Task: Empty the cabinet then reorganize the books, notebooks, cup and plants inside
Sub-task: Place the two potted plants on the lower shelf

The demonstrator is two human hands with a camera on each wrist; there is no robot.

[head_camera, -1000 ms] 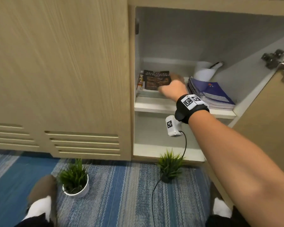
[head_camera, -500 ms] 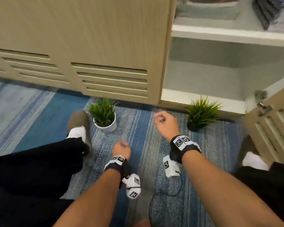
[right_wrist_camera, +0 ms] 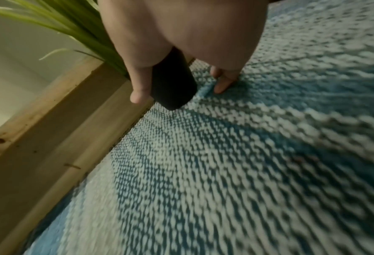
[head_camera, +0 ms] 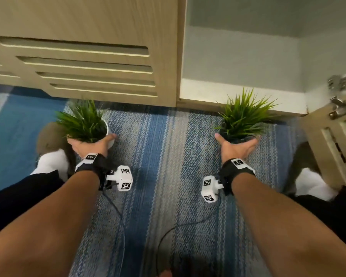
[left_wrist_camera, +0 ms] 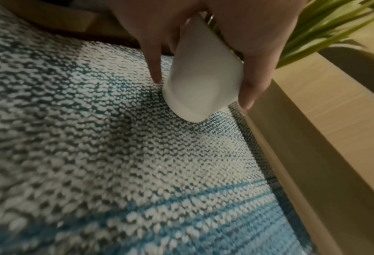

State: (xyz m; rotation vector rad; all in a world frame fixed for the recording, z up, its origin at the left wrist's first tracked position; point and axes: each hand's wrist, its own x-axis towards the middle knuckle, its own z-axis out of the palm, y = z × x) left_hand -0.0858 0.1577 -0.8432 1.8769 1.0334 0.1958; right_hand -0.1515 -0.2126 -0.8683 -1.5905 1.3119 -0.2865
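Two small artificial grass plants stand on the striped carpet in front of the open cabinet. The white-pot plant point(head_camera: 82, 122) is at the left, and my left hand point(head_camera: 92, 143) wraps its white pot point(left_wrist_camera: 203, 77), thumb on one side and fingers on the other. The black-pot plant point(head_camera: 244, 114) stands by the cabinet's bottom edge. My right hand point(head_camera: 236, 145) grips its black pot point(right_wrist_camera: 173, 82) the same way, with fingertips point(right_wrist_camera: 223, 84) touching the carpet. The books, notebooks and cup are out of view.
The cabinet's lower compartment point(head_camera: 238, 56) stands open above the right plant. Its open door point(head_camera: 336, 140) with metal hinges is at the far right. A closed slatted door point(head_camera: 84, 62) fills the left. My feet in brown slippers flank the plants. Cables trail over the carpet point(head_camera: 164, 148).
Both hands were hovering empty over the carpet half a second ago. They have since dropped forward, each closing round a plant pot. The view has tilted down, away from the upper shelf.
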